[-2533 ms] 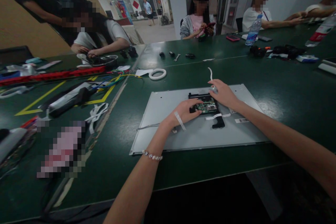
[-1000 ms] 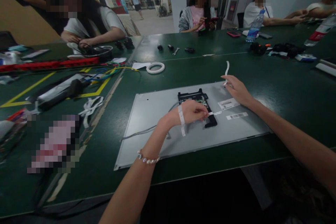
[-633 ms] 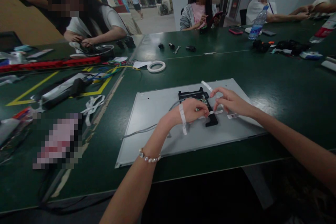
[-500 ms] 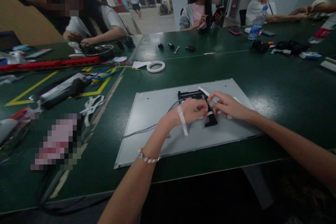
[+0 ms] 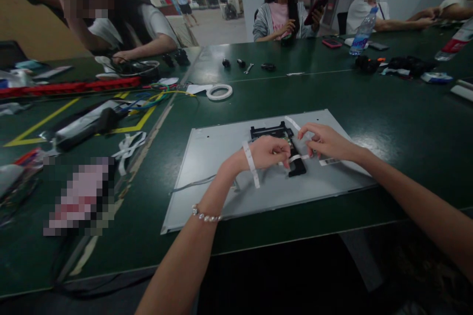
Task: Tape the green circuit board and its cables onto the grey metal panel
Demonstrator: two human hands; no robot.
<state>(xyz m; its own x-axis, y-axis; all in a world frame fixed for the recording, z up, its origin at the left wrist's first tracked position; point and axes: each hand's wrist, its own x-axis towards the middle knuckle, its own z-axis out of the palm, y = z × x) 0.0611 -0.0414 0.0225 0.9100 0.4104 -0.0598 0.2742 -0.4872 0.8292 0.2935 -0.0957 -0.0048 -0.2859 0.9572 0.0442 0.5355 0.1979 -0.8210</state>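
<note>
A black frame-like part (image 5: 297, 166) lies on a pale flat panel (image 5: 210, 157). My left hand (image 5: 266, 151) is closed at the part's left side, its fingertips at a narrow white strip (image 5: 295, 157) that crosses the part; what they pinch is too small to make out. Just right of the part, my right hand (image 5: 323, 140) has its fingers curled together near the strip's right end, and its grip is unclear. Another white strip (image 5: 291, 123) stands out behind the part. A tape strip (image 5: 251, 165) hangs from my left wrist. Grey cables run leftward under my left arm.
A white tape roll (image 5: 219, 92) lies behind the panel. On the left are a pink pouch-like object (image 5: 79, 194), tangled white strips (image 5: 130, 150) and coloured wires. A small wrench (image 5: 249, 68) and bottles (image 5: 363, 32) are farther back. Several people are across the table.
My left hand has shifted slightly left, and my right hand slightly right, uncovering more of the black part and the white strip across it. The person at the far left has raised a hand.
</note>
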